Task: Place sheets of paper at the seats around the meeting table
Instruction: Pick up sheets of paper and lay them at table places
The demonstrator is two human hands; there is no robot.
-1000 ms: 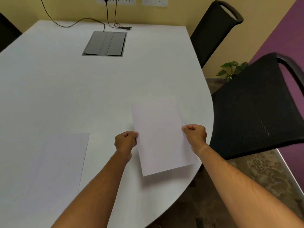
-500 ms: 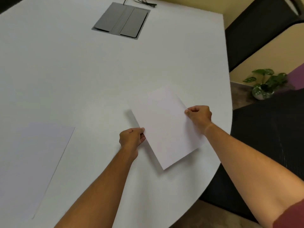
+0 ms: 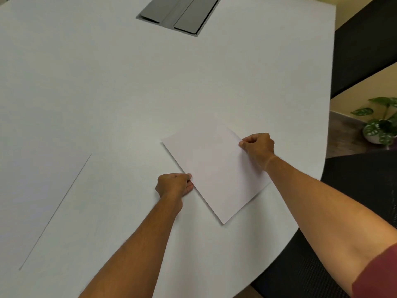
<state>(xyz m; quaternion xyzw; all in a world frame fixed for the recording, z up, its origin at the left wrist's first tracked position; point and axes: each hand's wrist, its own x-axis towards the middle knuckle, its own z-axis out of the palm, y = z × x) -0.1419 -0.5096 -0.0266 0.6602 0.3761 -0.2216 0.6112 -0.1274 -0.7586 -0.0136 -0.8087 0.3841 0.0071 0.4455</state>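
Observation:
A white sheet of paper (image 3: 214, 171) lies turned at an angle on the white meeting table (image 3: 129, 93), near its rounded right edge. My left hand (image 3: 175, 184) pinches the sheet's left edge. My right hand (image 3: 258, 147) pinches its right edge. A second sheet (image 3: 36, 201) lies flat on the table at the left, apart from both hands. A black mesh chair (image 3: 363, 190) stands at the table's right edge, close to the held sheet.
A grey cable hatch (image 3: 179, 12) is set into the tabletop at the far middle. Another black chair (image 3: 365, 44) stands at the far right. A potted plant (image 3: 380, 125) sits on the floor between the two chairs.
The sheet has turned clockwise between my hands and moved a little toward the table's right edge. The camera has tilted down and closer to the table.

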